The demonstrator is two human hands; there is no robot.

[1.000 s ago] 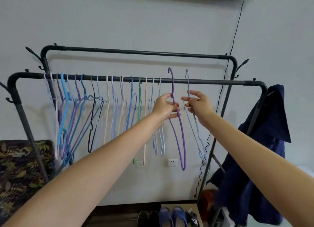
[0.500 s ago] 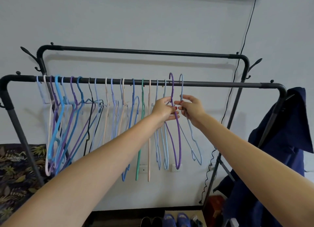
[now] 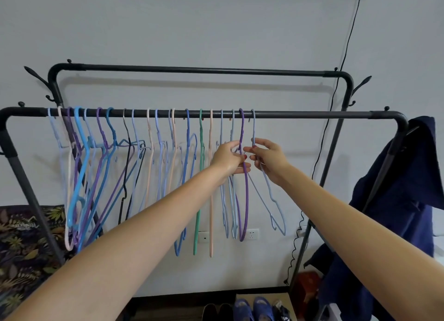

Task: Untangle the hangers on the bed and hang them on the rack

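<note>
1. Two hangers are in hand at the right end of the row on the front rail (image 3: 312, 115) of the black garment rack: a purple hanger (image 3: 245, 200) and a pale blue hanger (image 3: 276, 205). Both hooks sit over the rail.
2. Left hand (image 3: 229, 158): fingers curled round the purple hanger just below its neck. Judged purpose: steady it so it hangs square, close beside its neighbours.
3. Right hand (image 3: 269, 156): thumb and fingers pinch the pale blue hanger's neck. It hangs tilted, lower end swung right, apart from the purple one. Judged purpose: keep the two frames from re-tangling.
4. Row to the left: many hangers (blue, purple, peach, green (image 3: 198, 200), one dark) already on the rail; leftmost cluster overlaps untidily.
5. Bed not in view; cannot tell whether hangers remain there.
6. Navy garment (image 3: 408, 188) drapes the rack's right post. Rear rail (image 3: 204, 70) carries nothing visible.
7. Risk, judged: releasing the tilted hanger may let it swing into the purple one.
</note>
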